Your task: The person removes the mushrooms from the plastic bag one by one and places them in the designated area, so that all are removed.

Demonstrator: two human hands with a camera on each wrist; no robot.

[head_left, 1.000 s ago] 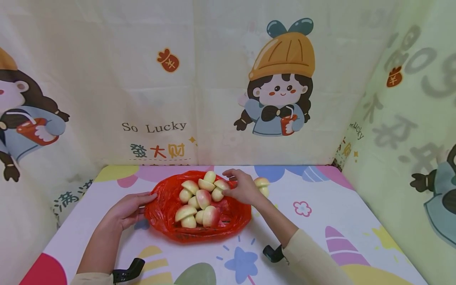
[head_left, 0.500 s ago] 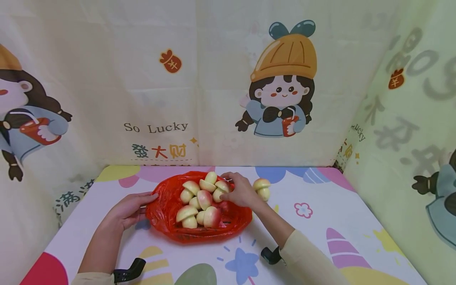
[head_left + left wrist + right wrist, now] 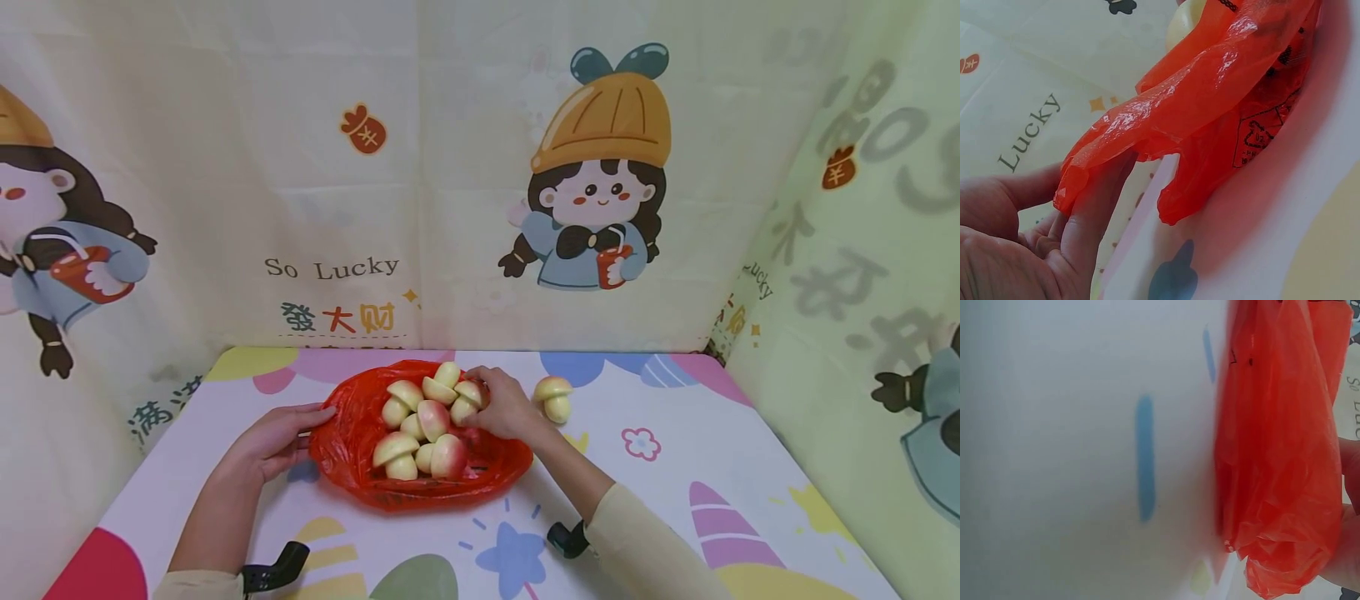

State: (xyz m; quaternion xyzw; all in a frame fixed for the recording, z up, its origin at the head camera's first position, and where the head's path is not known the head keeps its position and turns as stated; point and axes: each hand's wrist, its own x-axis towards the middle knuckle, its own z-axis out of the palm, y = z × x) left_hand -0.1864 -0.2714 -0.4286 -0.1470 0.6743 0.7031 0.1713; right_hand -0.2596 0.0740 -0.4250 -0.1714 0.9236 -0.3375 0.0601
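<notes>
A red plastic bag (image 3: 352, 479) lies spread wide on the table in the head view, several pale-yellow toy mushrooms (image 3: 432, 421) with pink-tinged caps inside it. At its left rim, my left hand (image 3: 273, 437) pinches the plastic between thumb and fingers; the left wrist view shows the bag's edge (image 3: 1104, 147) in that grip. Over the bag's right side reaches my right hand (image 3: 506, 404), thumb and fingers around a toy mushroom (image 3: 465, 404) at the back right of the group. In the right wrist view the bag (image 3: 1279, 444) hides most of this hand.
One toy mushroom (image 3: 555, 400) stands outside the bag, just right of my right hand. The table (image 3: 600, 467) has a colourful printed cover. A printed cloth backdrop (image 3: 465, 208) rises behind it and along both sides.
My right hand has moved slightly toward the back-right toy mushroom, and its fingers have closed around it. The left hand keeps its place at the bag's rim.
</notes>
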